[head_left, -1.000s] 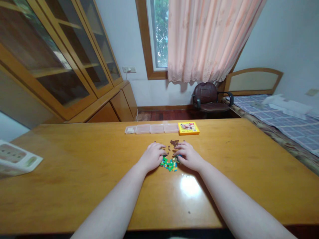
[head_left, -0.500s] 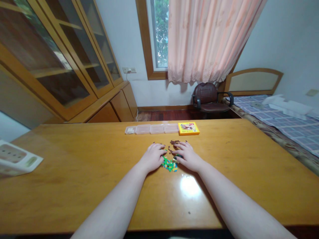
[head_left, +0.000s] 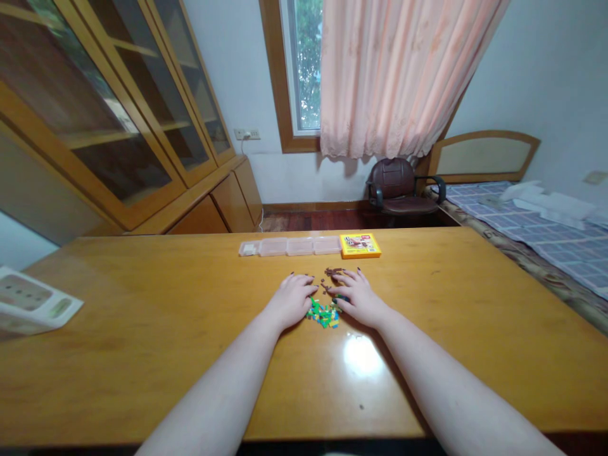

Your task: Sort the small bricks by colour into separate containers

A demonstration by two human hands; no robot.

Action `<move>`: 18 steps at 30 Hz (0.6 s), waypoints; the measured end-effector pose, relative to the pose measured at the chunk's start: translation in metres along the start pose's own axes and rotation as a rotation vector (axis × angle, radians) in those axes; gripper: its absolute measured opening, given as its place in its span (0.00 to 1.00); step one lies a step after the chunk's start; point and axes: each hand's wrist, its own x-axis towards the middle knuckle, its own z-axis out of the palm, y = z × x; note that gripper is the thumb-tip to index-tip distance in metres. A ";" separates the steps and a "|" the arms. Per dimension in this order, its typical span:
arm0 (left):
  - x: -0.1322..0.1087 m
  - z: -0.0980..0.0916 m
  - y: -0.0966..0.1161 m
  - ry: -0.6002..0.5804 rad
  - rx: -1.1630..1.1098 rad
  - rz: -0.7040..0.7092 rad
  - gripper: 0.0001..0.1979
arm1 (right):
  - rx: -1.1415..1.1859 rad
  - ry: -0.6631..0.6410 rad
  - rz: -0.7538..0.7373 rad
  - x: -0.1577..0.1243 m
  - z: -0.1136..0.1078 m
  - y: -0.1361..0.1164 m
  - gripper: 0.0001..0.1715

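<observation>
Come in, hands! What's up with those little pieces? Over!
Left hand and right hand apart, fingers spread. Multicoloured pile between them, brown pieces just beyond. Yellow box farther back, out of the way.

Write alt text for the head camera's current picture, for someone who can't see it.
A person's left fingers and right fingers flank small green, blue and yellow pieces on a wooden table, with brown pieces just beyond. Farther back lie a clear compartmented tray and a yellow box.

Dark nails (head_left: pixel 359 270) on my left grip (head_left: pixel 291 300) and right grip (head_left: pixel 363 300), green, blue and yellow pieces (head_left: pixel 325 317), brown pieces (head_left: pixel 332 272), yellow box (head_left: pixel 361 246) with red patch, honey-brown surface (head_left: pixel 142 354), pink curtain (head_left: pixel 389 76) with faint darker motifs, maroon chair (head_left: pixel 394 179), pale-checked blue-grey bedspread (head_left: pixel 532 234).
</observation>
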 end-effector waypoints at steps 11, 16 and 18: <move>0.002 0.005 -0.001 0.003 -0.056 0.033 0.19 | 0.023 -0.198 -0.141 0.001 -0.008 -0.013 0.27; 0.006 0.011 0.001 -0.071 -0.104 0.040 0.22 | -0.023 -0.101 -0.047 0.002 -0.003 -0.008 0.29; 0.007 0.012 0.001 -0.095 -0.124 0.041 0.23 | -0.039 -0.063 -0.011 0.002 -0.001 -0.005 0.30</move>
